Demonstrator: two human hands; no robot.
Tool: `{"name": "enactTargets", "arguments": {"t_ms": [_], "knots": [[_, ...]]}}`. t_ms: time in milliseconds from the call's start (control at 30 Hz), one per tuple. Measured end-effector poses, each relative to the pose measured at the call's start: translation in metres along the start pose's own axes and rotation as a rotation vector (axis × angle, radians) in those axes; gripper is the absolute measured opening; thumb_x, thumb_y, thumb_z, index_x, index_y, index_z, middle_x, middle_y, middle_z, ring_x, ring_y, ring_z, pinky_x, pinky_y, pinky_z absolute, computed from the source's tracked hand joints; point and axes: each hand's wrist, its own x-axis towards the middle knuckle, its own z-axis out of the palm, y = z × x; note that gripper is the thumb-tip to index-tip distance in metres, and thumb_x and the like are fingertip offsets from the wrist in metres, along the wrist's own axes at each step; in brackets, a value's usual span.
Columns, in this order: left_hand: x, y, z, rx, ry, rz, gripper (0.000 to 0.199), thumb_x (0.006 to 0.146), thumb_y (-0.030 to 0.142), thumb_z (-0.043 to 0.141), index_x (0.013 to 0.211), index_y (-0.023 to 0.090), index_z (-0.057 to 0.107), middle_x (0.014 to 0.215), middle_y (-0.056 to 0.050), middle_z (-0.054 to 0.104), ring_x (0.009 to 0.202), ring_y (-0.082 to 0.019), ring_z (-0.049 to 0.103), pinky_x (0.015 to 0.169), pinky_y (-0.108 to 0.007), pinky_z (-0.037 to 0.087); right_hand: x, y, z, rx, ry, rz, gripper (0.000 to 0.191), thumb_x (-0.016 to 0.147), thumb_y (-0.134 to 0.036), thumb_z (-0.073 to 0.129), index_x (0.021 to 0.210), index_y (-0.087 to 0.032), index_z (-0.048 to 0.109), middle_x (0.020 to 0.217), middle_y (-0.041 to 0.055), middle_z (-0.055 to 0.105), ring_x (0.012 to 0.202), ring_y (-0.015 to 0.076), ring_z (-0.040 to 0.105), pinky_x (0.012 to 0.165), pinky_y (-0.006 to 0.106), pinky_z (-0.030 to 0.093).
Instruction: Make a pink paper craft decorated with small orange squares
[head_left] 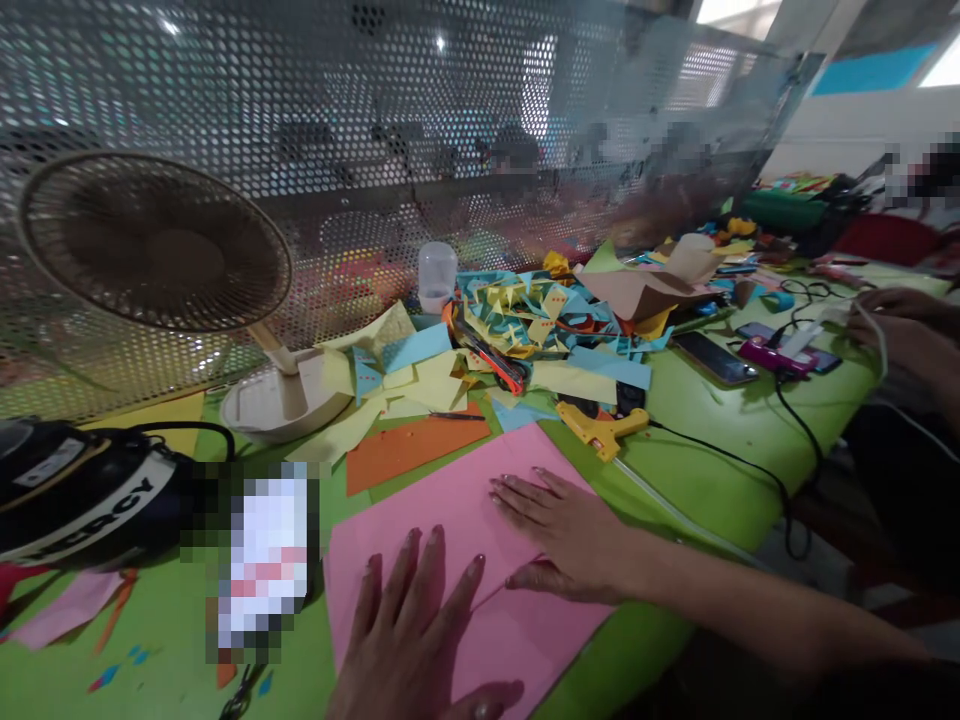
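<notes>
A large pink sheet of paper [442,500] lies on the green table in front of me, with a crease or edge running across it between my hands. My left hand [424,630] rests on its lower left part, fingers spread. Flat on the sheet's right side is my right hand [559,530], fingers stretched out and thumb apart. Neither hand grips anything. An orange sheet of paper [416,450] lies just beyond the pink one. Close to the pink sheet's far right corner is a yellow glue gun [604,430] with a black cord.
A desk fan [157,245] stands at the left by a perforated metal screen [360,150]. Cut paper pieces [525,310] pile up at the back, near a clear plastic cup [437,275]. A black bag [97,490], a blurred-out phone-like object [266,560], a phone [715,358] and another person's hands [892,320] surround.
</notes>
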Motion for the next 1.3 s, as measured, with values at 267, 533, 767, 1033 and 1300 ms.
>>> {"name": "enactTargets", "arguments": {"t_ms": [267,533,767,1033,1300], "knots": [[-0.001,-0.001,0.003,0.024,0.037,0.020,0.096,0.074,0.084,0.040,0.150,0.026,0.032,0.149,-0.019,0.042,0.137,-0.044,0.033,0.111,-0.060,0.009,0.006,-0.018,-0.010,-0.149,0.107,0.114,0.067,0.100,-0.051,0.026,0.149,-0.007,0.031,0.155,0.0172,0.029,0.145,0.0274,0.024,0.119,0.049,0.016],[-0.002,0.001,0.004,0.023,0.067,0.011,0.097,0.075,0.085,0.037,0.150,0.023,0.034,0.148,-0.019,0.043,0.140,-0.040,0.028,0.114,-0.056,0.004,0.035,-0.044,0.015,-0.240,0.113,-0.002,0.069,0.088,-0.020,0.044,0.150,-0.003,0.021,0.155,0.0227,0.028,0.144,0.0329,0.026,0.115,0.051,0.024],[-0.001,0.001,-0.003,-0.067,0.000,0.006,0.102,0.071,0.087,0.038,0.153,0.028,0.023,0.156,-0.020,0.027,0.141,-0.046,0.023,0.110,-0.063,0.011,0.013,-0.014,0.025,-0.257,0.170,0.080,0.057,0.102,-0.036,0.025,0.152,-0.010,0.023,0.156,0.0184,0.029,0.144,0.0307,0.025,0.115,0.052,0.024],[-0.004,-0.011,-0.016,-0.166,-0.016,0.072,0.103,0.066,0.090,0.041,0.151,0.034,0.027,0.159,-0.013,0.023,0.139,-0.047,0.026,0.109,-0.064,0.019,-0.014,0.015,0.021,-0.215,0.155,0.164,0.056,0.102,-0.037,0.027,0.153,-0.014,0.023,0.157,0.0152,0.027,0.146,0.0286,0.020,0.117,0.052,0.022],[0.040,0.024,-0.017,-0.113,-0.033,0.202,0.112,0.070,0.091,0.018,0.149,0.014,0.034,0.153,-0.019,0.034,0.144,-0.038,0.021,0.114,-0.057,-0.007,-0.014,0.009,0.022,-0.223,0.185,0.194,0.054,0.100,-0.034,0.033,0.150,-0.011,0.032,0.156,0.0173,0.029,0.146,0.0306,0.021,0.116,0.053,0.023]]}}
